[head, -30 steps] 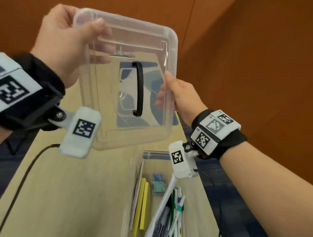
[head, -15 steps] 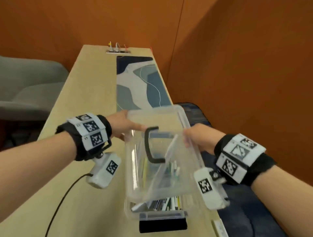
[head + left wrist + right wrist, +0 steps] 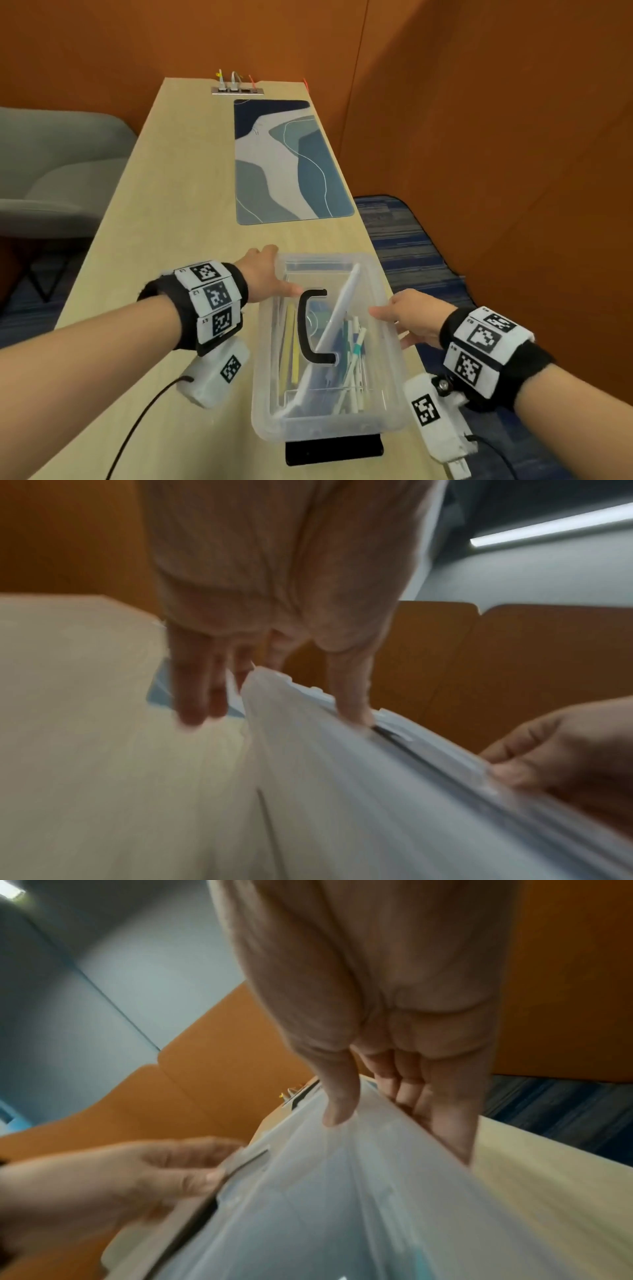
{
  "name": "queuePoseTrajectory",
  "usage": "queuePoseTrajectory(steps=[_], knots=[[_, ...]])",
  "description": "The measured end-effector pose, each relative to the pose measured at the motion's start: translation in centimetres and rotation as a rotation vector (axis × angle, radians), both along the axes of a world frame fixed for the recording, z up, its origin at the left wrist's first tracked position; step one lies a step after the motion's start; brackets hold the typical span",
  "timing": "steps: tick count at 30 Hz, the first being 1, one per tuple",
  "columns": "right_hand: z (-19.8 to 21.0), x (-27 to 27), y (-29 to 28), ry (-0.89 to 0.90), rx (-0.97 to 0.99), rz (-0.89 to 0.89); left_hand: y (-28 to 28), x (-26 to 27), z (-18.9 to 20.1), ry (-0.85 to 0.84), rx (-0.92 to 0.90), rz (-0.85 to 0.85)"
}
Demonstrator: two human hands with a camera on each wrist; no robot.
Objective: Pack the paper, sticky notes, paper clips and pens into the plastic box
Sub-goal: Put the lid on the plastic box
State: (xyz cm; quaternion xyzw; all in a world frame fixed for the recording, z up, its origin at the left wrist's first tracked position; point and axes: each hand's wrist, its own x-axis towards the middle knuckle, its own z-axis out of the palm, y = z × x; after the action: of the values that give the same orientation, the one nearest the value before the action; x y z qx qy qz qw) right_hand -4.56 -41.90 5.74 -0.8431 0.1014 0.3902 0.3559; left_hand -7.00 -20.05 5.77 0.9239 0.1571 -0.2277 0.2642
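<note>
1. A clear plastic box [image 3: 270, 404] stands on the near right part of a long pale wooden counter [image 3: 178, 212], close to the counter's right edge.
2. A clear lid [image 3: 373, 373] with a black handle [image 3: 306, 327] lies over the top of the box; whether it is fully seated I cannot tell.
3. The left hand [image 3: 262, 272] grips the lid's far left edge: the thumb lies on top and the fingers [image 3: 192, 693] reach down along the outside, as the left wrist view shows.
4. The right hand [image 3: 409, 317] grips the lid's right edge, with its thumb on top and its fingers [image 3: 441, 1118] curled beneath the rim.
5. Through the lid, white paper [image 3: 337, 315] leans diagonally from near left to far right inside the box.
6. Yellow sticky notes [image 3: 291, 346] stand on edge along the left side of the box.
7. Several pens [image 3: 356, 353] lie in the right half, beside the paper.
8. Paper clips cannot be made out through the plastic.
9. A black flat object [image 3: 334, 448] lies on the counter, touching the near end of the box.
10. A blue patterned mat [image 3: 287, 161] lies farther along the counter, well apart from the box.
11. A power strip [image 3: 238, 90] with plugged cables sits at the far end.
12. A grey chair [image 3: 51, 164] stands left of the counter.
</note>
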Motion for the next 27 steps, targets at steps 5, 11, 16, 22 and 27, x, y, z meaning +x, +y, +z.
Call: queuePoseTrajectory(steps=[5, 11, 16, 22, 27], knots=[[-1.1, 1.3, 2.5, -0.041, 0.026, 0.008, 0.4, 0.7, 0.5, 0.035, 0.151, -0.321], [-1.6, 3.4, 4.8, -0.074, 0.034, 0.016, 1.0, 2.2, 0.6, 0.061, 0.202, -0.231], [-1.2, 4.4, 4.7, -0.122, 0.054, 0.038, 1.1, 3.7, 1.2, 0.151, 0.259, -0.227], [0.8, -0.5, 3.4, -0.729, -0.159, 0.503, 1.2, 4.3, 1.9, 0.227, 0.244, -0.229], [0.3, -2.5, 0.6, -0.098, -0.180, 0.229, 1.2, 3.7, 1.5, 0.171, 0.234, -0.172]])
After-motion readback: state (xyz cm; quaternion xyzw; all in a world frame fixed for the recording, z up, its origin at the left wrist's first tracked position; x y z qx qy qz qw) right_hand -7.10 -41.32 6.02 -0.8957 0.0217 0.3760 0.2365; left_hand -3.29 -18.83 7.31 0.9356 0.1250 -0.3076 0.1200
